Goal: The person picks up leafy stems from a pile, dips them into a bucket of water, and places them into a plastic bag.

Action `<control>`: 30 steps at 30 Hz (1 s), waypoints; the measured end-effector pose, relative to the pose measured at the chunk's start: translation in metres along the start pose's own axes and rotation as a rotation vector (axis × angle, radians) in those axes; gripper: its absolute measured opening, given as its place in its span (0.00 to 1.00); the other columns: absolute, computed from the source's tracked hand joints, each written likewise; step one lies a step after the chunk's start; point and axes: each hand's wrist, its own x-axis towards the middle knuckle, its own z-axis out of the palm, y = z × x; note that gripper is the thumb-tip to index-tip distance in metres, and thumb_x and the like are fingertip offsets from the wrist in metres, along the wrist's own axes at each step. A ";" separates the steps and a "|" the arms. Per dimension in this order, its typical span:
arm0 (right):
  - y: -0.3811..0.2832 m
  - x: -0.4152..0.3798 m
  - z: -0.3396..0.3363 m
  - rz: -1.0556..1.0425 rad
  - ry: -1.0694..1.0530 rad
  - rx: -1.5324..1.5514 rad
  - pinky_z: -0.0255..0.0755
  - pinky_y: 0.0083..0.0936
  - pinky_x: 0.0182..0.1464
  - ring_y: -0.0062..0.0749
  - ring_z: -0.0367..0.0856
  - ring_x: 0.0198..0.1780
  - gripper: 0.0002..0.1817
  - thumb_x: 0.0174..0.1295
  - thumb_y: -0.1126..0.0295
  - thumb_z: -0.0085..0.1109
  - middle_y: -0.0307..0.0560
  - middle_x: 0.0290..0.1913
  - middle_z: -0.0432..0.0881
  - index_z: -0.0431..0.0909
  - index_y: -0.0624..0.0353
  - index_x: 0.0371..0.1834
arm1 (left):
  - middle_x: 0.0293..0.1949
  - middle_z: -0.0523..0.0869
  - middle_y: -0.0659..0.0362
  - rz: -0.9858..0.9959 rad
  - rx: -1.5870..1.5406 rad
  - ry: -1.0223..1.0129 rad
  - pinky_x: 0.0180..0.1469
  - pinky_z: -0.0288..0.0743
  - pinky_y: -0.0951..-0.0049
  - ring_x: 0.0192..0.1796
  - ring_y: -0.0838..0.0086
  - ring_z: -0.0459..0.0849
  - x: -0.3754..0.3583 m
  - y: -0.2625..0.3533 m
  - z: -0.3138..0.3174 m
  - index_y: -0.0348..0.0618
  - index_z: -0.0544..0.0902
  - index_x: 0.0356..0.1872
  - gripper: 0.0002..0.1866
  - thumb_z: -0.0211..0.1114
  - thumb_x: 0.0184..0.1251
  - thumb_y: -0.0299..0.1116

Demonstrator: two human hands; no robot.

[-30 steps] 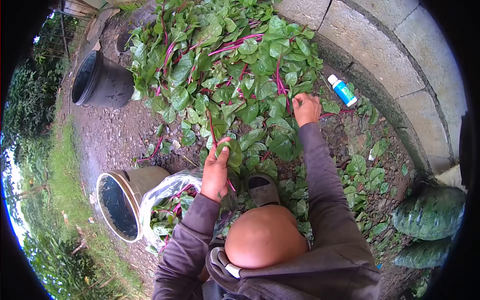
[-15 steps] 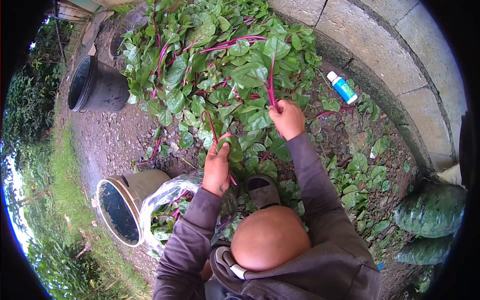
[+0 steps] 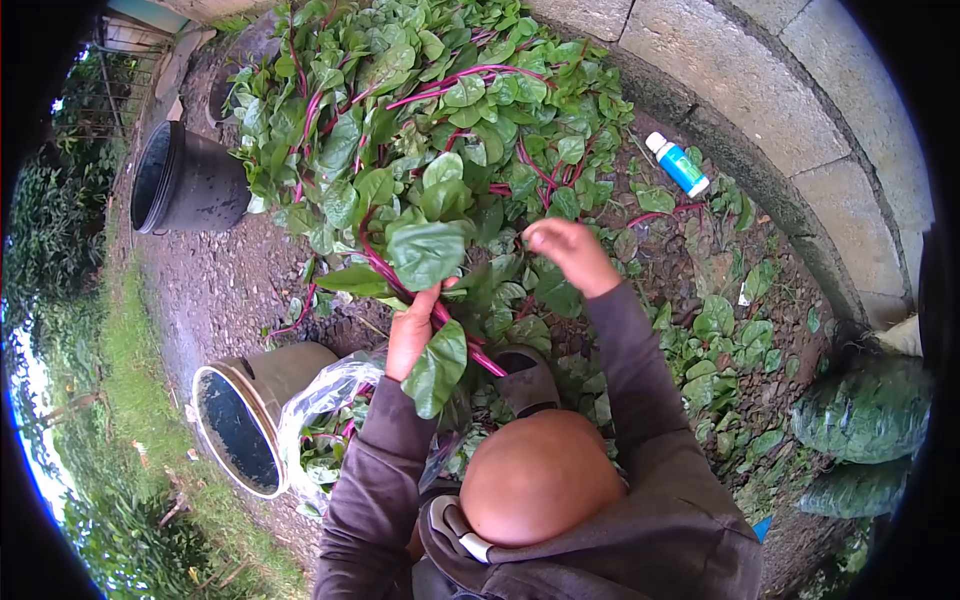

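In the head view, your left hand [image 3: 408,335] pinches the stems [image 3: 485,358] between thumb and fingers. Their long axis slants across your body: leafy tops away from you and to your left, bare ends back toward you and to your right, over the shoe [image 3: 525,385]. The broad leaves fan around your grip and hide part of it.

Your right hand [image 3: 575,255] is off the stems, up and to their right, fingers bent in near the thumb; you cannot tell whether anything thin is between them. The bare ends slant toward that side, while your left hand alone has contact.

Beyond both hands, the pile [image 3: 480,110] spreads over the far part of the ground [image 3: 215,275], its right side near the foot of the wall [image 3: 740,100]. The bottle [image 3: 679,166] lies between your right hand and that wall edge.

The bag [image 3: 320,390] is just beside your left forearm, on its outer side, against the pale bucket [image 3: 290,368]. The dark bucket [image 3: 215,185] sits farther out, toward the grass edge [image 3: 130,340]. Your knee [image 3: 540,475] rises between your forearms, limiting the near side.
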 end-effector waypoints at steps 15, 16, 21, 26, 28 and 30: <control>0.107 0.017 -0.042 0.156 0.339 -0.386 0.74 0.28 0.37 0.33 0.83 0.30 0.12 0.51 0.62 0.66 0.46 0.29 0.84 0.82 0.58 0.33 | 0.38 0.81 0.64 0.386 0.243 0.173 0.42 0.70 0.75 0.37 0.79 0.77 0.011 -0.008 -0.045 0.38 0.78 0.43 0.11 0.64 0.64 0.32; 0.110 0.017 -0.042 0.199 0.345 -0.476 0.75 0.29 0.37 0.34 0.83 0.31 0.13 0.50 0.61 0.67 0.46 0.29 0.84 0.82 0.59 0.32 | 0.38 0.82 0.64 0.378 0.231 0.171 0.42 0.70 0.75 0.37 0.79 0.77 0.011 -0.008 -0.043 0.38 0.78 0.43 0.11 0.64 0.65 0.32; 0.086 0.003 -0.011 0.333 0.378 -0.917 0.73 0.38 0.46 0.43 0.80 0.43 0.26 0.42 0.55 0.73 0.48 0.38 0.81 0.78 0.55 0.43 | 0.39 0.82 0.64 0.284 0.171 0.164 0.42 0.71 0.76 0.37 0.80 0.77 0.012 -0.019 -0.047 0.39 0.79 0.44 0.11 0.63 0.65 0.33; 0.105 -0.013 0.002 0.223 0.492 -1.152 0.70 0.40 0.52 0.48 0.71 0.53 0.30 0.39 0.59 0.73 0.50 0.48 0.73 0.73 0.53 0.47 | 0.40 0.83 0.64 0.264 0.237 0.146 0.42 0.71 0.77 0.38 0.80 0.78 0.012 -0.020 -0.047 0.39 0.79 0.46 0.13 0.63 0.65 0.34; 0.113 -0.006 -0.008 0.303 0.491 -1.102 0.69 0.41 0.53 0.48 0.71 0.54 0.31 0.39 0.59 0.72 0.50 0.49 0.72 0.72 0.54 0.49 | 0.40 0.83 0.64 0.207 0.312 0.132 0.43 0.71 0.77 0.38 0.80 0.78 0.014 -0.019 -0.053 0.39 0.80 0.46 0.13 0.64 0.65 0.35; 0.111 -0.002 -0.012 0.307 0.504 -1.090 0.69 0.42 0.53 0.49 0.70 0.55 0.32 0.39 0.59 0.71 0.50 0.50 0.71 0.71 0.54 0.51 | 0.40 0.83 0.64 0.174 0.362 0.134 0.42 0.71 0.77 0.38 0.81 0.78 0.015 -0.018 -0.053 0.38 0.80 0.46 0.13 0.64 0.65 0.35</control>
